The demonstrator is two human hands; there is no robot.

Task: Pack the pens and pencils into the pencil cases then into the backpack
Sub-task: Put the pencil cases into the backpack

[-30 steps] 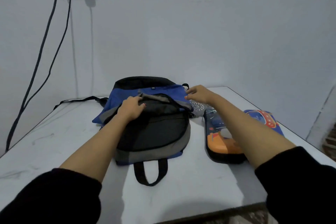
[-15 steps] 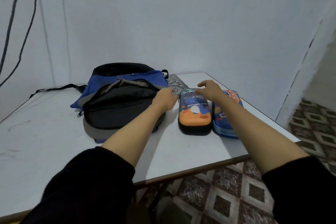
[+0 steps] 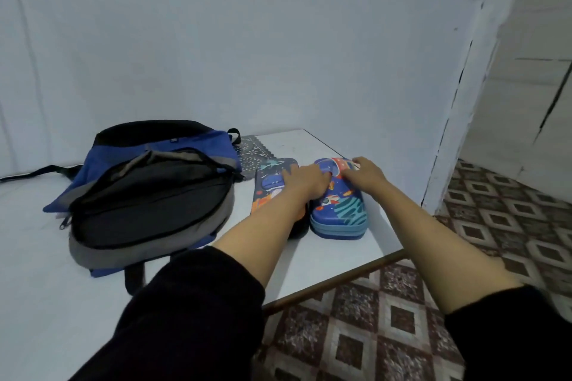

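The blue, black and grey backpack point(image 3: 148, 195) lies on the white table point(image 3: 334, 260) with its zipper open. To its right lie two closed pencil cases side by side: a dark one with an orange end point(image 3: 268, 187) and a blue space-print one point(image 3: 339, 212). My left hand point(image 3: 305, 179) lies spread across the dark case, and its fingertips touch the blue case's left side. My right hand point(image 3: 362, 175) is on top of the blue case, fingers curled over its far end. No loose pens or pencils are visible.
A grey patterned pouch point(image 3: 251, 152) lies behind the cases, against the backpack. The blue case sits close to the table's right edge, beyond which is the patterned tile floor point(image 3: 483, 226). The wall stands just behind the table.
Both hands have left the backpack and moved right, past the dark case, onto the blue pencil case. My view has swung right and down.
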